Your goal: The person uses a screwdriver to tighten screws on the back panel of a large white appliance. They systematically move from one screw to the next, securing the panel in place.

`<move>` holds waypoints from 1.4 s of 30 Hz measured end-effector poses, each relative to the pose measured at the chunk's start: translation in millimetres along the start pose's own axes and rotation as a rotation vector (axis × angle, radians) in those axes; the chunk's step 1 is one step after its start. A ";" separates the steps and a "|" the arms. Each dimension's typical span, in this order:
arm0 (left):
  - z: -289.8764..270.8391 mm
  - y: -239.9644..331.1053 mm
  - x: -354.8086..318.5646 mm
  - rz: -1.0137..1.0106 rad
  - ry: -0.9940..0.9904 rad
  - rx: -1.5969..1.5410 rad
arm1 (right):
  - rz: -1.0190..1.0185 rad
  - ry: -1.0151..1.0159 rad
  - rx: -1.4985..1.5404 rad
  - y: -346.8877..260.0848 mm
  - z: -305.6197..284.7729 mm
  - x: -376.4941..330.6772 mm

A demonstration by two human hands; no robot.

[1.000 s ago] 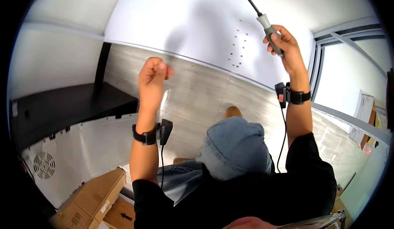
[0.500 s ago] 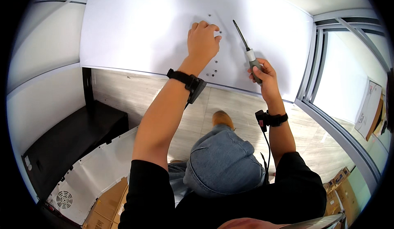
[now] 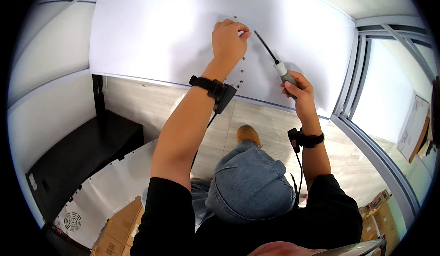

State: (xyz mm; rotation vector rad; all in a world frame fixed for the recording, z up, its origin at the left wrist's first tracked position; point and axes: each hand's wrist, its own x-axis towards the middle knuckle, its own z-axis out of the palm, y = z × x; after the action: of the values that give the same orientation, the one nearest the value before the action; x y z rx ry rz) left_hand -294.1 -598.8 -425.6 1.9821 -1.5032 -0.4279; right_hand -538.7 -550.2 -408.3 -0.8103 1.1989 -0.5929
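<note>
A screwdriver (image 3: 266,47) with a dark shaft and a white and grey handle is gripped in my right hand (image 3: 300,89). Its tip points up and left, above the white tabletop (image 3: 146,36), a short way right of my left fingertips. My left hand (image 3: 229,40) is closed in a pinch over the table; the small screw between thumb and forefinger is mostly hidden by the fingers. Several small dark screws (image 3: 242,71) lie in a loose line on the tabletop below this hand, and one more screw (image 3: 235,17) lies just beyond it.
Grey metal frame rails (image 3: 353,77) run along the table's right side. A black cabinet (image 3: 87,146) and a white perforated metal panel (image 3: 110,178) stand at lower left, near a cardboard box (image 3: 120,224). More cardboard boxes (image 3: 378,210) sit at lower right. My knee is below the table's front edge.
My left fingers have closed on the screw that lay by them and have shifted slightly right. The screwdriver has moved a little down, its tip swinging left toward the left hand.
</note>
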 end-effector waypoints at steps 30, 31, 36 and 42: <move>-347.9 -57.0 -295.1 -0.705 0.773 -1.302 | -0.616 -0.949 -0.801 -108.3 304.3 -124.9; -360.4 -54.8 -303.9 -0.692 0.791 -1.299 | -0.690 -0.957 -0.844 -118.8 318.8 -139.7; -437.1 -33.3 -337.7 -0.560 0.929 -1.238 | -0.843 -1.094 -0.921 -165.0 384.9 -203.7; -484.3 -27.0 -368.6 -0.496 1.040 -1.298 | -0.767 -1.136 -0.820 -157.9 413.9 -264.5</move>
State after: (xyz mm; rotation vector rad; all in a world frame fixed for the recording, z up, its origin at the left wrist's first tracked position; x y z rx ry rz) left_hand -101.9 -113.7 -111.2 1.0710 0.0577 -0.3216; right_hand -210.6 -343.8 -67.7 -1.9881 -0.0283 -0.1085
